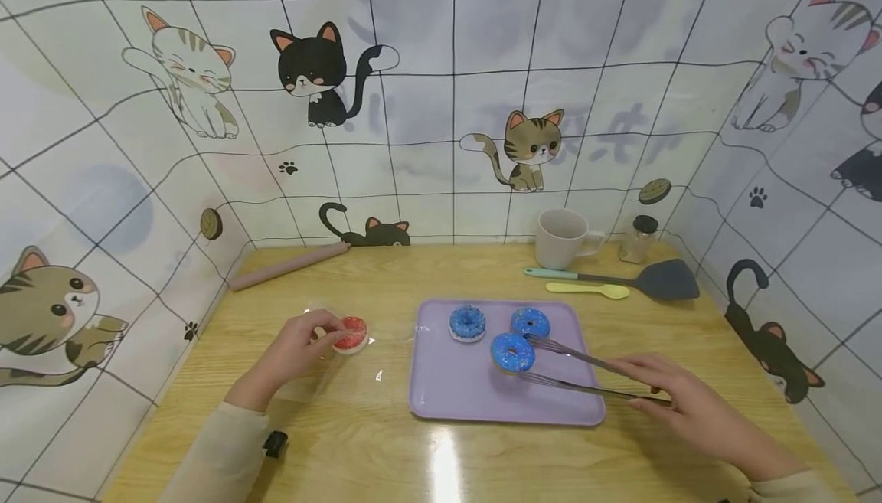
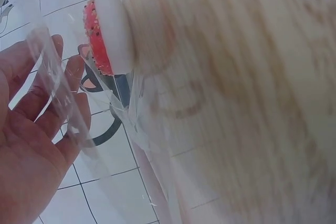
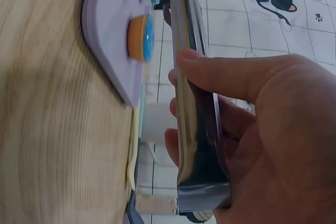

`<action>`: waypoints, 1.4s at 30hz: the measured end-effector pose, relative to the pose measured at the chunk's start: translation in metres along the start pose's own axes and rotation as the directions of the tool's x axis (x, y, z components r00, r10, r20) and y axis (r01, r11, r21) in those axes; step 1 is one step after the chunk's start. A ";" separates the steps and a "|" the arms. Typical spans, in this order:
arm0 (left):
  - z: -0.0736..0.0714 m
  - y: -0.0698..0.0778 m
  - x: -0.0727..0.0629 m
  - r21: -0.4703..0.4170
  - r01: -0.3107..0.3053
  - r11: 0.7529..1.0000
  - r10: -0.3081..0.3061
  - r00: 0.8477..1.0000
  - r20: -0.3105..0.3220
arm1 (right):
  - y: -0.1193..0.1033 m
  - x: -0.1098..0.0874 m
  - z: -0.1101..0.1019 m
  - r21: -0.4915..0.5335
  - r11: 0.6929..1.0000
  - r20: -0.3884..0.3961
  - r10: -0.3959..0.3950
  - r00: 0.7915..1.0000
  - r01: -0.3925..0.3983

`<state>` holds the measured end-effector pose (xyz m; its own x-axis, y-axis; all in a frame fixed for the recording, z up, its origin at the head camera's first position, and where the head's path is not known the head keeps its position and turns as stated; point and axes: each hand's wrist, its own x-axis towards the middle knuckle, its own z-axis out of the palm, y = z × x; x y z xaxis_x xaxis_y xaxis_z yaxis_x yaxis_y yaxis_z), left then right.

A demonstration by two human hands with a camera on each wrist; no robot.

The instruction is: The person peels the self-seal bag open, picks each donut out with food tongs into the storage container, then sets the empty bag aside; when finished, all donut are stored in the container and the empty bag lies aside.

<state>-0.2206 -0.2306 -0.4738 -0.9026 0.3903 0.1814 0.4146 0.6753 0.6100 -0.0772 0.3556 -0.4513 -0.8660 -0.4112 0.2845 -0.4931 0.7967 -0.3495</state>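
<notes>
My right hand (image 1: 678, 403) grips metal tongs (image 3: 197, 129), the thumb lying along one arm. Spread at either side of a blue sprinkled donut (image 1: 501, 353), the tong ends lie over the purple tray (image 1: 455, 396). Another blue donut (image 1: 540, 321) sits just behind it, and a darker blue donut with a white base (image 1: 467, 324) is at the tray's back left. A red-topped donut with a white base (image 2: 116, 32) lies left of the tray among clear plastic film (image 2: 52, 85). My left hand (image 1: 299, 346) is at this donut, fingers loosely bent against the film.
At the back left lies a rolling pin (image 1: 289, 267). Toward the back right stand a mug (image 1: 556, 240) and a small black-lidded jar (image 1: 637, 241). A dark spatula (image 1: 667, 281) and a yellow spoon (image 1: 586, 289) lie before them. Cat-printed walls enclose the table.
</notes>
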 end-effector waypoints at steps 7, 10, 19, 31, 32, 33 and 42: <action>0.000 0.000 -0.001 -0.009 0.016 1.000 -0.016 1.000 0.013 | 0.021 -0.009 -0.011 0.019 1.000 0.031 -0.026 0.999 0.025; 0.001 -0.001 0.000 -0.008 0.019 1.000 -0.019 1.000 0.019 | 0.030 -0.014 -0.013 0.014 1.000 0.040 -0.017 0.999 0.016; -0.001 0.002 0.000 0.013 0.021 1.000 -0.021 1.000 0.013 | 0.046 -0.022 -0.009 -0.015 0.999 0.055 -0.036 0.998 0.037; 0.002 0.002 0.001 -0.005 0.015 1.000 -0.014 1.000 0.013 | 0.049 -0.026 -0.008 -0.027 0.999 0.093 0.023 0.995 -0.021; 0.002 0.001 0.001 -0.004 0.015 1.000 -0.015 1.000 0.012 | 0.050 -0.026 -0.008 -0.040 0.999 0.091 0.027 0.996 -0.023; 0.002 0.001 0.000 -0.003 0.012 1.000 -0.012 1.000 0.009 | 0.050 -0.027 -0.008 -0.044 0.999 0.089 0.029 0.996 -0.025; -0.001 0.002 0.000 0.015 0.014 1.000 -0.014 1.000 -0.002 | 0.042 -0.020 -0.014 -0.026 0.999 0.066 0.029 0.997 -0.027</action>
<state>-0.2202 -0.2298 -0.4721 -0.9085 0.3798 0.1741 0.4036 0.6903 0.6005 -0.0798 0.4033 -0.4596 -0.8835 -0.4163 0.2149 -0.4670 0.8190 -0.3333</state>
